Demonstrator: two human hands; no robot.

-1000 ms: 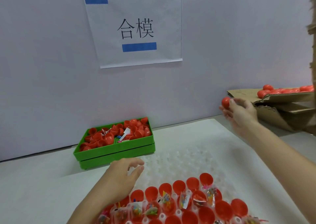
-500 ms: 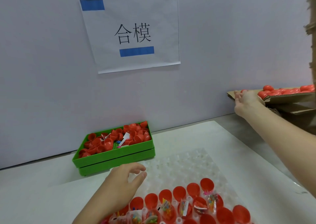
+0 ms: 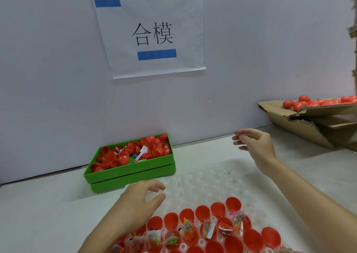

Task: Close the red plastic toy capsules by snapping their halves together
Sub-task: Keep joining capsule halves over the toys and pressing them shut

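Above the clear plastic holding tray (image 3: 202,181) of open red capsule halves (image 3: 201,213), I am holding both my left hand (image 3: 142,198) and right hand (image 3: 255,146) empty, fingers loosely spread

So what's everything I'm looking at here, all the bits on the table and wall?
Paper sign: one, white with blue tape, on the wall.
Green tray: one, far left of table, holding many loose red capsule halves.
Clear blister sheet: one, table centre.
Open red halves: many, on sheet's near part, some with small toy packets.
Cardboard box: one, brown, right, holding closed red capsules.
Left hand: empty, over sheet's edge.
Right hand: empty, raised.
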